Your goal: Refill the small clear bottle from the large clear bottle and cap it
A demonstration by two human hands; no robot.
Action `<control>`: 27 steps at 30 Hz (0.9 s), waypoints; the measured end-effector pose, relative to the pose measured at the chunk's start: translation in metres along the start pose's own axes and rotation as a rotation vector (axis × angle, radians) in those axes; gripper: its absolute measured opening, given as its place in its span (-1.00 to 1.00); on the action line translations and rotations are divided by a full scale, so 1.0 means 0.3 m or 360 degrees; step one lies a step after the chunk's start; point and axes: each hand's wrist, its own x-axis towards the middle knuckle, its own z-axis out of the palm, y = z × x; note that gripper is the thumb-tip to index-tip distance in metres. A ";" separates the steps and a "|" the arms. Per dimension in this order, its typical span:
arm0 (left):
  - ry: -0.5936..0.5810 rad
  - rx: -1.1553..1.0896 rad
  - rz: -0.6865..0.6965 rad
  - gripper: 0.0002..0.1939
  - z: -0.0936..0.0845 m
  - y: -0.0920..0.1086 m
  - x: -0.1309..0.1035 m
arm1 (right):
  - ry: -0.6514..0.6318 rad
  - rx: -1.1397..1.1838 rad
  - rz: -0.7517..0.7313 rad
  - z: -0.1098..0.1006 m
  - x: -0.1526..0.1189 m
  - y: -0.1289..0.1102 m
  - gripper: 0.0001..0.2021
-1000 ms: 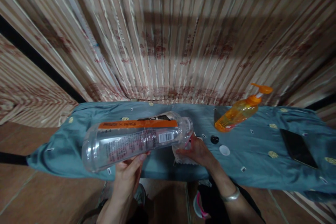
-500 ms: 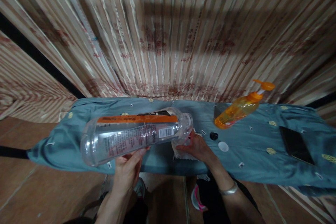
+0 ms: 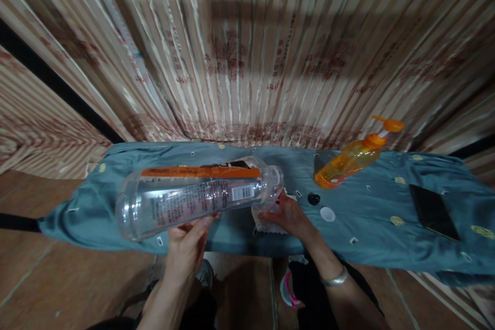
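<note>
A large clear plastic bottle (image 3: pixel 193 196) with an orange band and a barcode lies sideways above the cloth, its neck toward the right. My left hand (image 3: pixel 189 247) supports it from below, thumb along its near side and the other fingers hidden beneath it. At the neck is my right hand (image 3: pixel 288 216), its fingers closed on a pale crumpled cloth (image 3: pixel 266 223) that touches the neck. Just right of this hand lie a small black cap (image 3: pixel 313 198) and a white round disc (image 3: pixel 327 214).
An orange pump bottle (image 3: pixel 348 162) stands on the teal cloth-covered table (image 3: pixel 371 216). Farther right lies a dark flat phone-like object (image 3: pixel 435 211). A striped curtain (image 3: pixel 247 62) hangs behind the table, and a black bar (image 3: pixel 58 80) slants down at the left.
Both hands keep nearly the same pose on the bottle and the pale cloth. The bottle has tilted very slightly, its base a little farther left and up.
</note>
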 end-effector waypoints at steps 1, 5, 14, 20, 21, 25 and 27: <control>-0.0006 -0.0001 0.0000 -0.74 -0.002 -0.002 0.002 | -0.0001 0.0007 0.0000 0.001 0.001 0.002 -0.38; 0.0001 -0.0006 0.0001 -0.72 -0.005 -0.005 0.005 | 0.0024 -0.0011 -0.0023 0.005 0.001 0.010 -0.39; -0.0020 -0.0034 -0.0014 -0.72 0.005 0.004 0.004 | 0.0028 -0.0062 -0.0029 0.006 0.000 0.013 -0.42; 0.0053 0.0013 -0.0021 -0.73 -0.005 -0.004 0.006 | 0.0043 -0.0049 -0.0028 0.007 0.003 0.012 -0.39; 0.0056 0.0016 -0.0025 -0.74 -0.008 -0.007 0.007 | 0.0043 -0.0039 -0.0049 0.008 0.003 0.014 -0.39; 0.0033 0.0010 -0.0031 -0.73 -0.019 -0.014 0.008 | 0.0032 -0.0036 -0.0075 0.011 0.005 0.025 -0.37; 0.0022 0.0000 -0.0035 -0.73 -0.019 -0.015 0.008 | 0.0036 -0.0049 -0.0088 0.013 0.004 0.030 -0.36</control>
